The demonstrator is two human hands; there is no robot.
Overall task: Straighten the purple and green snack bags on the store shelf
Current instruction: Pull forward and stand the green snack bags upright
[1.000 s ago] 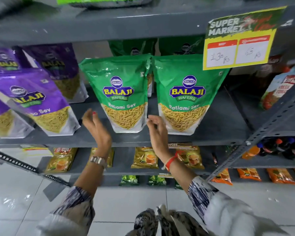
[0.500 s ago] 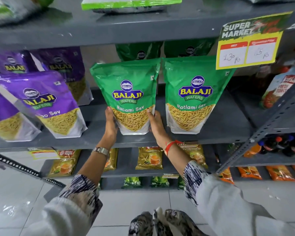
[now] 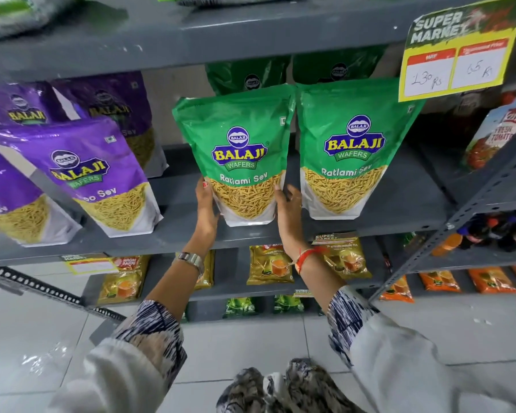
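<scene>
Two green Ratlami Sev bags stand upright side by side on the grey shelf. My left hand presses the left edge of the left green bag and my right hand presses its right edge, so both grip its lower part. The right green bag stands just beside my right hand. More green bags stand behind them. To the left, a purple Aloo Sev bag leans tilted, with several other purple bags around and behind it.
A yellow price sign hangs from the shelf above at the right. Tea packets and orange packets fill the lower shelves. A slotted metal upright slants at the right. White floor tiles lie below.
Both hands went from open in front of the shelf to clasping the left green bag's sides. The camera has drawn nearer to the shelf.
</scene>
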